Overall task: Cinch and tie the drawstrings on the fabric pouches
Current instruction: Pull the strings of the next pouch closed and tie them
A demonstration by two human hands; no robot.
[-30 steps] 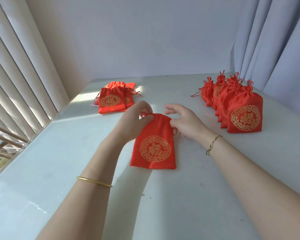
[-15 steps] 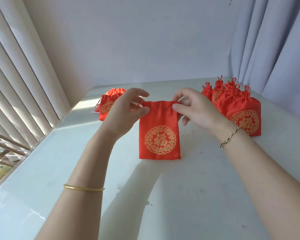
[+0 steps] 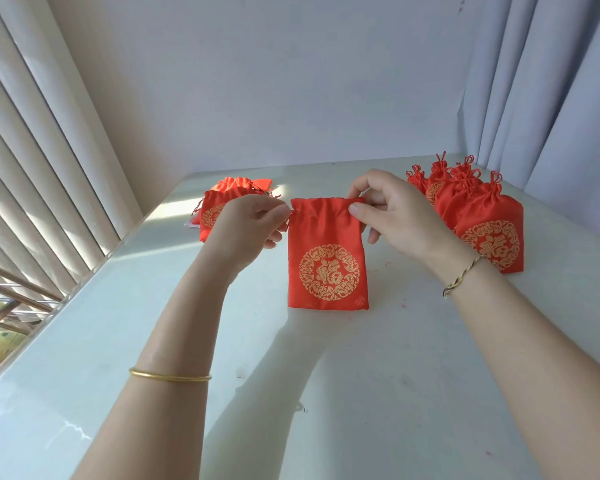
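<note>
- The red pouch [image 3: 328,265] is held upright over the tabletop [image 3: 395,375], its mouth only slightly gathered.
- The left hand [image 3: 246,223] grip pinches its top-left corner, the right hand [image 3: 395,216] grip its top-right corner.
- Cinching is beginning, I judge; next, pull outward evenly, then knot.

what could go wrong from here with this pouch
The left hand and right hand pinch only the top corners of the pouch, so an uneven pull may bunch the mouth lopsided or slip a corner free. The tied pouches sit beside the right hand; a wide pull might topple them.
</note>
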